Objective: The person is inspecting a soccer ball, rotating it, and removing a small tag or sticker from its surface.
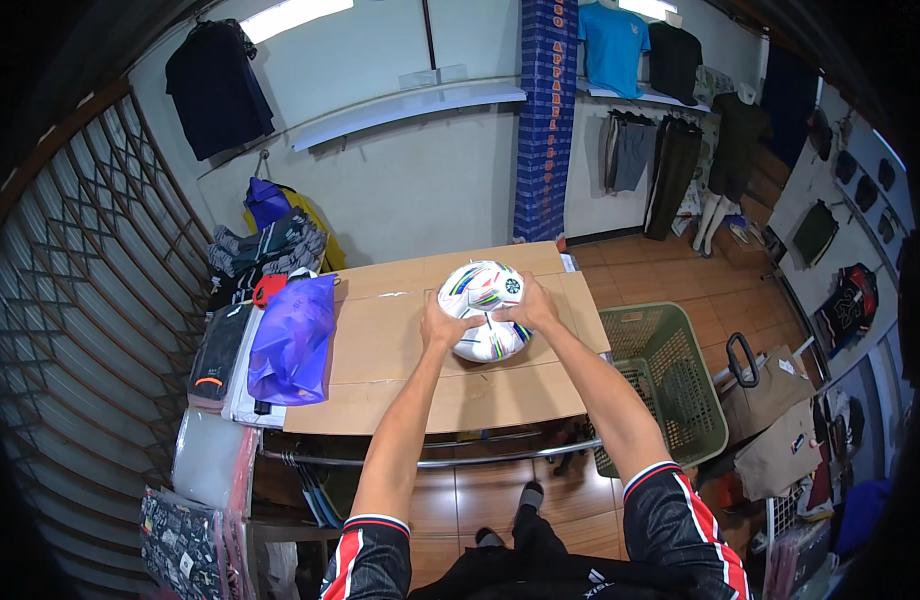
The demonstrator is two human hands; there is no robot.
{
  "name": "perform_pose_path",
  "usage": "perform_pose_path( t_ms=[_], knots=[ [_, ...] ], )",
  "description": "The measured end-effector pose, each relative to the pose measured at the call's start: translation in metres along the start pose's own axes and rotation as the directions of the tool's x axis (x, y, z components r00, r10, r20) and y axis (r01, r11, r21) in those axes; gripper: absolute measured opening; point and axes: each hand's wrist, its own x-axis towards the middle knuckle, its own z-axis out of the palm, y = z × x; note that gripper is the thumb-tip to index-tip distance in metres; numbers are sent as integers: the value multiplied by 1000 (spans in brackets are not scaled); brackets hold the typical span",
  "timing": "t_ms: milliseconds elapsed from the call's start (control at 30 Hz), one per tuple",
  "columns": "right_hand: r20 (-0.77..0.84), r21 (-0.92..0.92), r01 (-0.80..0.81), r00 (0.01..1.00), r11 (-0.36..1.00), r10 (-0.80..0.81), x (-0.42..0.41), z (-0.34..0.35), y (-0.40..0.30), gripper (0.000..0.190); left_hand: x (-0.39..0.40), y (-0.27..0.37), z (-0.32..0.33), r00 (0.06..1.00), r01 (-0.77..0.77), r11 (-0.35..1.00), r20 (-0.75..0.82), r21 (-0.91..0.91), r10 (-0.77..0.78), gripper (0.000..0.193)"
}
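A white soccer ball (pixel 484 281) with coloured stripes is between my two hands, over a flattened cardboard sheet (pixel 400 405) on a table. Its middle looks dented, with a crease running across where my thumbs press. My left hand (pixel 446 324) grips its left side, and my right hand (pixel 533 304) grips its right side. Whether the ball rests on the cardboard or is slightly raised, I cannot tell. A purple plastic bag (pixel 291 341) lies at the cardboard's left edge, with a red object (pixel 269 290) just behind it.
Packed garments (pixel 220 352) and a heap of grey and dark clothes (pixel 269 244) stand left of the cardboard. A green plastic basket (pixel 704 405) is on the floor at the right. Cardboard boxes (pixel 767 397) lie beyond it. A metal rail (pixel 497 455) runs along the table's near side.
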Motion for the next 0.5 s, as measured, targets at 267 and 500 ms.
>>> perform_pose_path(
  t_ms=[267,500],
  knots=[
    [0,9,9,1000,1000,-9,1,2,0,98,3,-6,0,999,-23,1000,-22,1,23,112],
    [-15,34,21,1000,999,-20,4,6,5,98,-1,-1,-1,999,-24,1000,-29,19,25,111]
  ],
)
